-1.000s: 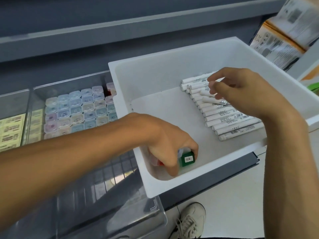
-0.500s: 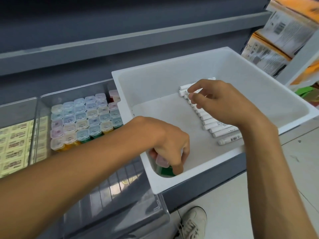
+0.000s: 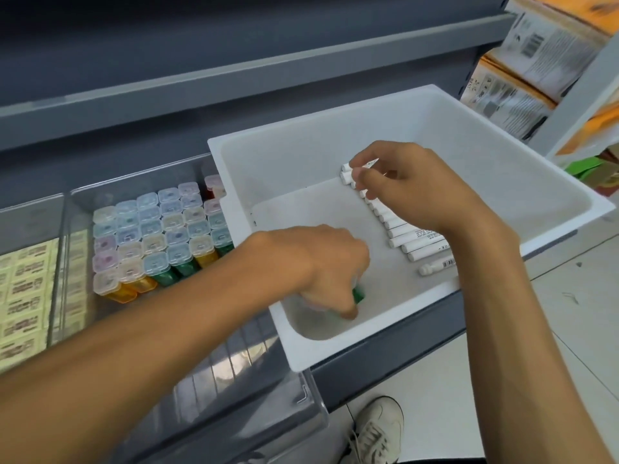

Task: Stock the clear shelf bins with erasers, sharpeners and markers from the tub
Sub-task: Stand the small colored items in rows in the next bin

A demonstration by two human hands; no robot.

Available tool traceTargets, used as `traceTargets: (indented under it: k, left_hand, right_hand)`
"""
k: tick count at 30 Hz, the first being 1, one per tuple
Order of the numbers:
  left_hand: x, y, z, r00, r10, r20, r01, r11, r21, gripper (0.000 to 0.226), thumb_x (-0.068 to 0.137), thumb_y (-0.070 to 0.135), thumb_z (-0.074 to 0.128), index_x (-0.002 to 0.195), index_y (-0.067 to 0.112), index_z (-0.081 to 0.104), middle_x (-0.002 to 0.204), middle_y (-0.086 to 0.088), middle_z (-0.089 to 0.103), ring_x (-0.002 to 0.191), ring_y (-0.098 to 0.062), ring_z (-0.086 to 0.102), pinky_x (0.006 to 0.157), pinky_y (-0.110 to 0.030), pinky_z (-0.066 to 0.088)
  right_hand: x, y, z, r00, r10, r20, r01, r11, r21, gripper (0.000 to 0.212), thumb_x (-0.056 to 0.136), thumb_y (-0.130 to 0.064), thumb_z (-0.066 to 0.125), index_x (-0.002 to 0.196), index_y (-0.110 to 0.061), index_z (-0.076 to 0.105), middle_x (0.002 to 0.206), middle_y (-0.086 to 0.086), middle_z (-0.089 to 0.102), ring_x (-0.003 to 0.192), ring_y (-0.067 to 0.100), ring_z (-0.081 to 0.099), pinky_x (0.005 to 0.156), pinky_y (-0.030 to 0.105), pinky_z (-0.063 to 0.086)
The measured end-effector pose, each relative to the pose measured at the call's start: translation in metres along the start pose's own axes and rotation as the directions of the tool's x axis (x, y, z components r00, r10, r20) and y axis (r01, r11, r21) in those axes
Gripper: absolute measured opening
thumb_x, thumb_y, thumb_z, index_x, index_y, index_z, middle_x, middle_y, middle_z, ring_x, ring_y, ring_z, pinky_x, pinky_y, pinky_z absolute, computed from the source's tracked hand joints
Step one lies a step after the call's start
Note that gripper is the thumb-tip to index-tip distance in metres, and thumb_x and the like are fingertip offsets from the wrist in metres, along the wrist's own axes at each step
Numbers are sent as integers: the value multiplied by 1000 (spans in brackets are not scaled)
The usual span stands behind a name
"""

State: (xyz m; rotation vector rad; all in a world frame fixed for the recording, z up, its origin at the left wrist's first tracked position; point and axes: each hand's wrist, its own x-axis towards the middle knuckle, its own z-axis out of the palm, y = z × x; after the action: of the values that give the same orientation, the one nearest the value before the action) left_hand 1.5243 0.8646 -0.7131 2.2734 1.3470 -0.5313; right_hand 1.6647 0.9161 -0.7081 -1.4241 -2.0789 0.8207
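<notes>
A white tub (image 3: 435,105) rests on the shelf edge. Inside it lies a row of white markers (image 3: 418,239). My right hand (image 3: 412,185) is over the far end of that row, its fingertips pinching a white marker. In the tub's near left corner my left hand (image 3: 325,266) curls around green sharpeners (image 3: 358,294), mostly hidden under the fingers. To the left, a clear shelf bin (image 3: 83,195) holds rows of sharpeners with clear caps (image 3: 157,236). Another clear bin (image 3: 30,209) at far left holds yellow-labelled erasers (image 3: 23,296).
An empty clear bin (image 3: 301,396) sits in front, under my left forearm. A grey shelf rail (image 3: 234,78) runs across above. Stacked printed packages (image 3: 522,61) stand at upper right. My white shoe (image 3: 375,430) is on the pale floor below.
My left hand has closed further over the green sharpeners in the tub corner. My right hand has shifted left along the marker row to its far end. The view has tilted down.
</notes>
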Motion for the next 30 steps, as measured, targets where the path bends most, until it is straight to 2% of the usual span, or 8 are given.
traceTargets:
  k: [3, 6, 11, 13, 19, 22, 26, 30]
  left_hand:
    - [-12, 1, -11, 918, -43, -395, -47, 975, -215, 27, 81, 43, 69, 94, 26, 52, 81, 10, 51, 75, -14, 53, 55, -29, 38]
    - [-29, -1, -12, 745, -154, -649, -145, 912, -384, 27, 80, 44, 72, 91, 29, 52, 81, 11, 59, 72, -12, 58, 59, -29, 46]
    - [-94, -32, -3, 369, -424, -827, -385, 740, -551, 27, 78, 35, 79, 83, 26, 54, 68, 11, 64, 58, -10, 57, 55, -34, 51]
    - [-126, -48, 8, 301, -513, -804, -413, 690, -594, 25, 81, 27, 79, 84, 21, 55, 59, 12, 61, 49, -8, 54, 46, -28, 45]
    - [-215, -79, 61, 197, -627, -753, -346, 675, -652, 18, 84, 15, 76, 95, 19, 64, 85, 6, 72, 76, -7, 66, 66, -16, 50]
    - [-241, -80, 87, 166, -697, -697, -386, 605, -697, 17, 88, 11, 72, 101, 19, 64, 88, 4, 71, 70, -2, 63, 50, -15, 49]
    - [-256, -78, 120, 274, -806, -525, -478, 360, -801, 10, 94, 19, 65, 102, 17, 61, 69, 7, 62, 45, -7, 50, 34, -18, 36]
    - [-266, -92, 140, 406, -788, -463, -554, 190, -811, 15, 94, 34, 60, 89, 20, 59, 59, -1, 53, 48, -17, 40, 40, -13, 28]
  right_hand:
    - [-7, -13, -6, 987, -46, -152, 46, 999, -4, 21, 96, -34, 54, 112, -26, 64, 95, -14, 64, 82, -2, 61, 72, 11, 45]
    - [-13, -30, -5, 948, -84, -306, 90, 996, 7, 23, 96, -34, 53, 114, -25, 64, 101, -15, 63, 86, 3, 61, 85, 26, 51]
    - [-21, -78, 29, 950, -141, -277, 194, 966, 172, 18, 96, -33, 53, 112, -30, 62, 100, -18, 62, 87, 2, 62, 77, 26, 52]
    - [-26, -101, 44, 961, -179, -212, 231, 940, 250, 17, 96, -32, 53, 111, -32, 61, 100, -15, 63, 85, 1, 63, 70, 20, 47]
    - [-60, -162, 92, 932, -361, 15, 340, 890, 303, 19, 96, -24, 56, 113, -26, 63, 94, -15, 64, 83, 1, 61, 74, 15, 49]
    - [-74, -182, 112, 907, -411, 93, 369, 881, 297, 20, 96, -22, 56, 114, -24, 63, 97, -12, 64, 84, 2, 61, 77, 18, 50]
    - [-95, -187, 148, 900, -412, 141, 339, 867, 366, 17, 95, -21, 57, 109, -29, 64, 93, -9, 67, 86, 7, 64, 81, 29, 52]
    - [-113, -181, 179, 886, -410, 218, 309, 871, 383, 21, 96, -24, 58, 115, -28, 62, 93, -9, 69, 92, 11, 66, 90, 39, 52]
